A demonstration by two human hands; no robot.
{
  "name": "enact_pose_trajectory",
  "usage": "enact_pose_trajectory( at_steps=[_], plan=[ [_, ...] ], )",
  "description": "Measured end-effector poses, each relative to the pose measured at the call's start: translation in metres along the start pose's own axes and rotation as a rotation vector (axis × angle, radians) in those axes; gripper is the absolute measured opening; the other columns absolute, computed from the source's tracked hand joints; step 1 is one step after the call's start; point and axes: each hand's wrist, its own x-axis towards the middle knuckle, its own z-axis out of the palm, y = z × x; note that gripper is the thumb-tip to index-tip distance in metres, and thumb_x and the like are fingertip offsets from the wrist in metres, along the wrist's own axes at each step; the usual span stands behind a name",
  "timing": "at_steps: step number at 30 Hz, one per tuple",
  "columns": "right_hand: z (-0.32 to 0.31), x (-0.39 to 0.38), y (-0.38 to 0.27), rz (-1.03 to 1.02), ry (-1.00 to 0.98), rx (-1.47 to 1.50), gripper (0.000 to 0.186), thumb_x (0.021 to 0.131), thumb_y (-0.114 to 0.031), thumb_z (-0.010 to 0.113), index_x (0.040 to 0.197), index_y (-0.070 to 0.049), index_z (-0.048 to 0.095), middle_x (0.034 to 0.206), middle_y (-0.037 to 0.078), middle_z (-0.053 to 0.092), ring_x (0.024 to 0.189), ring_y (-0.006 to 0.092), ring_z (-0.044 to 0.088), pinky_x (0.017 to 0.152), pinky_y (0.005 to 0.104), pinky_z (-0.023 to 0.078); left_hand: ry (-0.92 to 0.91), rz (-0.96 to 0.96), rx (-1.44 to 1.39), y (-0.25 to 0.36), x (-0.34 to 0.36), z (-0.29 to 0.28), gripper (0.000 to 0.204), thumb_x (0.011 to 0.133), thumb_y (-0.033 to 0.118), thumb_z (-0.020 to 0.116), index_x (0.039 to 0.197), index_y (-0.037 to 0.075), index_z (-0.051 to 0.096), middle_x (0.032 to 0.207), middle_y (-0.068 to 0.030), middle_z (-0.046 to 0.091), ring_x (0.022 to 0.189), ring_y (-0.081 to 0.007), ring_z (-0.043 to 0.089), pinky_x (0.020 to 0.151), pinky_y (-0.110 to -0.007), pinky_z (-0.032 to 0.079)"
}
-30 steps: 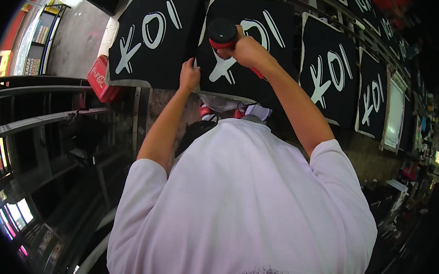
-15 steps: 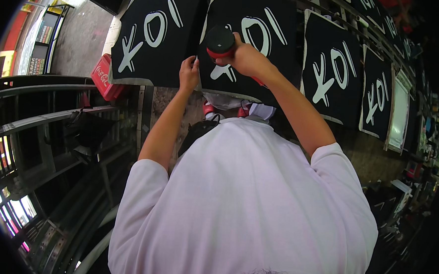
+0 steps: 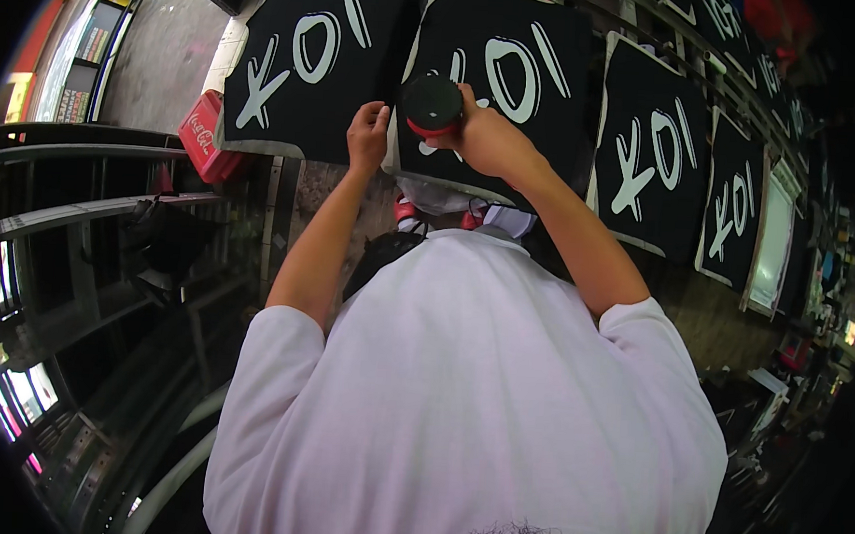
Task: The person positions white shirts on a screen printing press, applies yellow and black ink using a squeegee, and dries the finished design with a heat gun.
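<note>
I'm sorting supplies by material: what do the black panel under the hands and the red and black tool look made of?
Black panel: looks like matte fabric over a flat board, with glossy white printed shapes. Red and black tool in the right hand: probably hard plastic, from its smooth rounded black end.

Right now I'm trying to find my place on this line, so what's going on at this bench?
A person in a white shirt stands at a row of black fabric panels with white printed marks. The right hand holds a black and red handheld tool over the middle black panel. The left hand rests on that panel's left edge, beside the next panel. More printed panels run off to the right. A red crate sits at the left.
</note>
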Motion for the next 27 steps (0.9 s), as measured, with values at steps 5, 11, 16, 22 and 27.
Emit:
enact_pose_trajectory(
  at_steps=[5, 11, 16, 22, 27],
  plan=[
    [-0.001, -0.007, 0.008, 0.073, 0.011, 0.079, 0.085, 0.082, -0.048, 0.078, 0.142, -0.005, 0.037, 0.091, 0.020, 0.071, 0.086, 0.0366, 0.071, 0.074, 0.0402, 0.053, -0.005, 0.060, -0.057, 0.011, -0.004, 0.009, 0.030, 0.100, 0.029, 0.061, 0.114, 0.004, 0.068, 0.100, -0.0126, 0.073, 0.091, -0.0209, 0.071, 0.081, -0.032, 0.054],
    [0.002, -0.010, 0.007, 0.058, 0.021, 0.102, 0.082, 0.082, -0.045, 0.079, 0.135, 0.000, 0.035, 0.089, 0.025, 0.070, 0.091, 0.0428, 0.069, 0.076, 0.0467, 0.054, -0.001, 0.100, -0.049, 0.009, 0.007, 0.016, 0.029, 0.100, 0.027, 0.060, 0.114, 0.003, 0.068, 0.099, -0.0129, 0.073, 0.091, -0.0205, 0.070, 0.082, -0.031, 0.053],
    [0.006, -0.013, 0.015, -0.019, 0.076, 0.033, 0.081, 0.082, -0.046, 0.079, 0.135, -0.003, 0.036, 0.091, 0.023, 0.071, 0.092, 0.0423, 0.069, 0.076, 0.0481, 0.053, -0.051, 0.068, -0.054, 0.016, 0.014, 0.018, 0.030, 0.100, 0.026, 0.059, 0.117, 0.002, 0.066, 0.099, -0.0138, 0.072, 0.090, -0.0207, 0.070, 0.081, -0.032, 0.053],
    [-0.015, -0.029, 0.007, 0.093, 0.085, -0.034, 0.090, 0.085, -0.045, 0.076, 0.148, 0.002, 0.033, 0.102, 0.023, 0.071, 0.101, 0.0394, 0.068, 0.084, 0.0417, 0.053, -0.202, 0.103, 0.019, 0.015, -0.003, 0.020, 0.047, 0.096, 0.024, 0.063, 0.139, 0.010, 0.053, 0.121, -0.0196, 0.065, 0.111, -0.0286, 0.065, 0.094, -0.037, 0.049],
    [-0.019, -0.036, 0.032, 0.025, 0.160, 0.072, 0.081, 0.082, -0.045, 0.079, 0.137, -0.001, 0.037, 0.101, 0.022, 0.072, 0.101, 0.0391, 0.069, 0.083, 0.0430, 0.054, -0.438, 0.369, 0.337, 0.010, -0.008, 0.011, 0.088, 0.082, 0.020, 0.076, 0.156, 0.015, 0.029, 0.154, -0.0235, 0.038, 0.140, -0.0364, 0.042, 0.113, -0.042, 0.038]
  ],
)
